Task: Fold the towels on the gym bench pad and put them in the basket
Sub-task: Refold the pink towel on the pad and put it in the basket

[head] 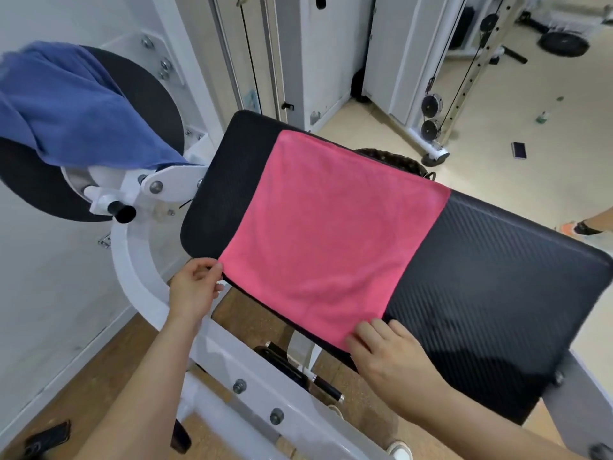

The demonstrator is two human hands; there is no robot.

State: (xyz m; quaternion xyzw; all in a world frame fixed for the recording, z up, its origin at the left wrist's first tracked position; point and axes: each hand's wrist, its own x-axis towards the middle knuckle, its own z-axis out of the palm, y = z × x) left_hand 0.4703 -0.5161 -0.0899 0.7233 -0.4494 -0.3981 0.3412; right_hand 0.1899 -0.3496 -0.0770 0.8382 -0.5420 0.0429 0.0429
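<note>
Pink towel (325,234) flat on table (497,277). Left grip (194,287) pinches its corner at table's near edge, right grip (388,353) pinches other near corner; towel lies ahead of both, fold likely toward far edge.

Readable text: none.
Pale blue sticker (251,98) on white machine upright (265,44): print too blurred to read.

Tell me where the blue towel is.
In the head view, the blue towel hangs at upper left, draped over a round pad, left of the bench pad holding the pink towel.
</note>
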